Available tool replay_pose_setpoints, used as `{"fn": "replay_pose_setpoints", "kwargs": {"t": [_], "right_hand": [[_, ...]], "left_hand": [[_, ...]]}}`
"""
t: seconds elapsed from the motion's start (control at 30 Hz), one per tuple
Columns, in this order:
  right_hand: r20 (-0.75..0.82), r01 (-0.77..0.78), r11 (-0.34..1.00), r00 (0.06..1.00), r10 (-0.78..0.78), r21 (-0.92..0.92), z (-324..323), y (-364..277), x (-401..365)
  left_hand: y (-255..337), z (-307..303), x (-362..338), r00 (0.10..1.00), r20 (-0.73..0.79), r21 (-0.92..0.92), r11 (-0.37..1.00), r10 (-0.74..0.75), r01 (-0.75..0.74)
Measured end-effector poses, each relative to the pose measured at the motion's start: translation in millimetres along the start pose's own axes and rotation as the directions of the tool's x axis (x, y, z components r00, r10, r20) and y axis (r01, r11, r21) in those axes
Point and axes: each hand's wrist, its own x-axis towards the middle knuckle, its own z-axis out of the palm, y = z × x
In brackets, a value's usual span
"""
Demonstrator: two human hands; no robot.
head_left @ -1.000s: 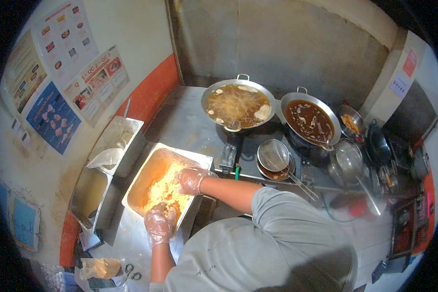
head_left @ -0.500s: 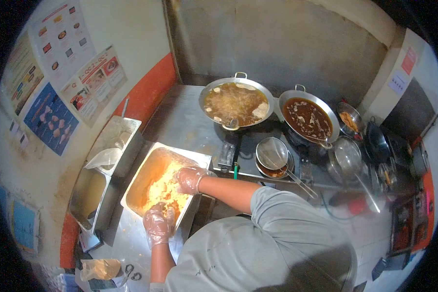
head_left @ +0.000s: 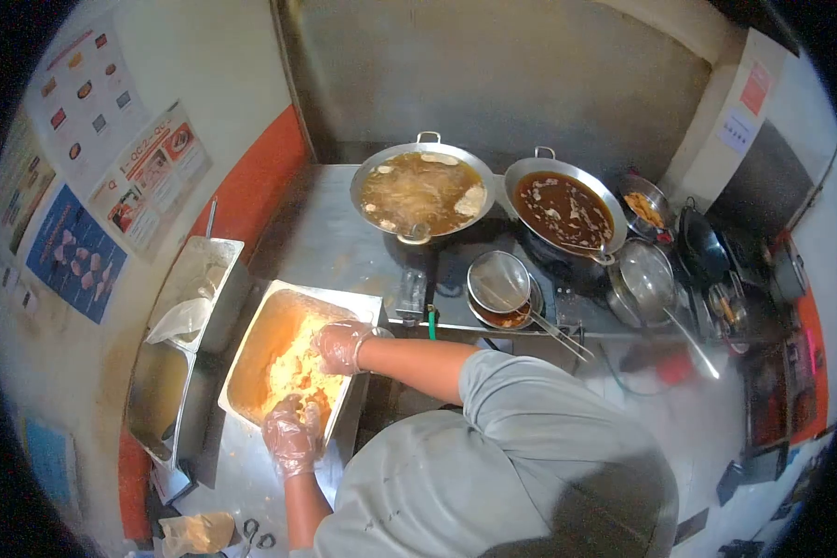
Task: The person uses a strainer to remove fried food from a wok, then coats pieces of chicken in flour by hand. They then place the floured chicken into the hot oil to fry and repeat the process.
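A deep metal pan holds crumbly, pale orange flour coating with lumps in it. Both my hands wear clear plastic gloves and work inside this pan. My left hand is at the near edge, its fingers curled into flour-coated lumps. Against the right side of the heap rests my right hand, palm down, its fingertips hidden in the coating.
Beyond the pan, a wok of bubbling oil and a wok of dark oil sit on the stove. Wire strainers lie nearer. Two metal containers stand along the left wall; a plastic bag lies in front.
The view has shifted, so the woks and pan appear further left. Both hands stay in the coating, with only a slight shift of the left fingers.
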Motion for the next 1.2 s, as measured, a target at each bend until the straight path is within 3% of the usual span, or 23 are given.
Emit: {"fn": "replay_pose_setpoints", "kwargs": {"t": [0.07, 0.17, 0.47, 0.53, 0.73, 1.0, 1.07, 1.13, 1.17, 1.2], "right_hand": [[0.008, -0.018, 1.0, 1.0, 0.018, -0.006, 4, 0, 3], [0.026, -0.035, 0.999, 0.999, 0.036, -0.03, 9, 2, 7], [0.021, -0.04, 0.999, 0.999, 0.04, -0.018, 2, -2, 3], [0.01, -0.036, 0.999, 0.999, 0.036, -0.008, 0, -3, 0], [0.022, -0.031, 0.999, 0.999, 0.032, -0.026, 2, -3, 3], [0.048, -0.009, 0.999, 0.999, 0.011, -0.048, 6, 0, 9], [0.067, -0.061, 0.997, 0.996, 0.064, -0.055, -1, -5, 4], [0.07, -0.007, 0.999, 0.997, 0.01, -0.052, 61, 33, 41], [-0.155, 0.132, 0.987, 0.977, -0.144, -0.087, 99, 55, 48], [-0.049, 0.119, 0.992, 0.992, -0.117, 0.039, 83, 50, 44]], "left_hand": [[-1, 1, 0, 0.999, -0.026, -0.001, 0.999, 0.043, -0.043], [7, -9, 3, 0.992, 0.097, -0.067, 0.994, -0.074, 0.081], [5, -4, 0, 0.996, 0.062, -0.029, 0.997, -0.07, 0.072], [4, -4, 0, 1.0, 0.008, -0.006, 1.0, -0.001, 0.001], [5, -6, 2, 0.996, 0.067, -0.024, 0.998, -0.058, 0.06], [3, -4, 1, 0.998, 0.032, -0.011, 0.999, -0.049, 0.049], [-2, 3, 0, 0.998, 0.013, 0.003, 0.998, -0.062, 0.062], [-3, 5, -2, 0.993, 0.021, -0.116, 0.986, -0.118, 0.12], [-4, 4, -3, 0.992, 0.044, -0.069, 0.99, -0.116, 0.119], [-2, 2, -2, 0.989, 0.064, -0.02, 0.991, -0.132, 0.134]]}}
